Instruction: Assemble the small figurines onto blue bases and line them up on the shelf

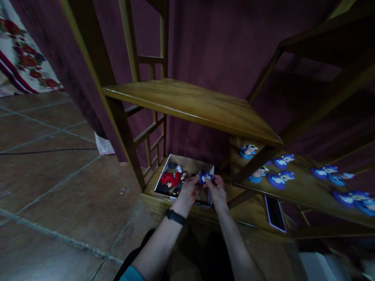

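Over the right half of a low cardboard box point(184, 159), both hands come together at a small purple-and-white figurine point(206, 177). The fingers of my right hand point(217, 188) are closed on its right side. My left hand point(190, 188), with a dark band on its wrist, pinches at its left edge. Inside the box lie a red figurine point(170, 178) and several small black, white and red ones. The box rests on the bottom board of a wooden shelf unit. My fingers partly hide the figurine's base.
A wooden shelf board point(187, 99) juts out above the box. On a shelf to the right stand several purple figurines point(281, 179) and blue-based figurines point(247, 151). A phone point(275, 214) lies on the bottom board. Slanting posts frame the unit; tiled floor point(58, 187) is at left.
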`<state>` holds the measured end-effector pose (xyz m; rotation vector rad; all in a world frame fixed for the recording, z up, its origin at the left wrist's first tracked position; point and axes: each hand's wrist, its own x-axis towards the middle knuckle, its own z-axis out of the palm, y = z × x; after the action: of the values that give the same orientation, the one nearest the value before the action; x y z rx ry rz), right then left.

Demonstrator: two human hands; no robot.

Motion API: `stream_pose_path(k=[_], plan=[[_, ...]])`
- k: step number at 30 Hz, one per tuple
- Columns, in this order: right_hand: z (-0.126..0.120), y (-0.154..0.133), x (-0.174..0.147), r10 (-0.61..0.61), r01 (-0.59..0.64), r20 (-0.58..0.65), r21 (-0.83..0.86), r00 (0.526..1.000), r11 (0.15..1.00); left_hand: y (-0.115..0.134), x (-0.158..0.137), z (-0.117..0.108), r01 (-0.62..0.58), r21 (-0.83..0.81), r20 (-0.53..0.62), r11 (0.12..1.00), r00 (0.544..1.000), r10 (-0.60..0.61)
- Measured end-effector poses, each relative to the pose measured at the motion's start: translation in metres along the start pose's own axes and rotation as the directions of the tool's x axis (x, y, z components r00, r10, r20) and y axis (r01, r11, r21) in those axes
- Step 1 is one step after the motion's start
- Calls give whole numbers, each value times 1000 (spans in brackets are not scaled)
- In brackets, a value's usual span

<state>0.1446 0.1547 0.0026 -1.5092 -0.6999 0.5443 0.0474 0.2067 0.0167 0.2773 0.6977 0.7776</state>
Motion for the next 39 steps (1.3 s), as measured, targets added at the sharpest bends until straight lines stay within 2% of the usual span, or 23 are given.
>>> stream_pose_path(k=[4, 8, 15, 24, 30, 35, 39], plan=[[2, -4, -3, 39, -39, 7, 45, 999, 998, -2, -2, 1, -48, 25, -40, 999, 998, 49], [3, -2, -2, 77, -75, -13, 100, 997, 992, -5, -5, 3, -106, 89, -10, 990, 994, 107], [2, 12, -1, -8, 9, 8, -7, 1000, 1000, -7, -6, 1, -205, 158, -12, 966, 978, 210], [10, 0, -13, -110, 111, 12, -162, 994, 981, -7, -5, -4, -180, 113, -70, 977, 980, 188], [11, 5, -9, -80, 70, -54, -161, 995, 985, -14, -5, -3, -243, 115, -34, 963, 968, 248], [12, 10, -9, -65, 43, -131, -160, 989, 986, -19, -5, 1, -291, 89, -54, 953, 954, 296], [12, 5, -11, -102, 91, -90, -112, 991, 990, -15, -8, 2, -246, 79, -17, 966, 969, 248]])
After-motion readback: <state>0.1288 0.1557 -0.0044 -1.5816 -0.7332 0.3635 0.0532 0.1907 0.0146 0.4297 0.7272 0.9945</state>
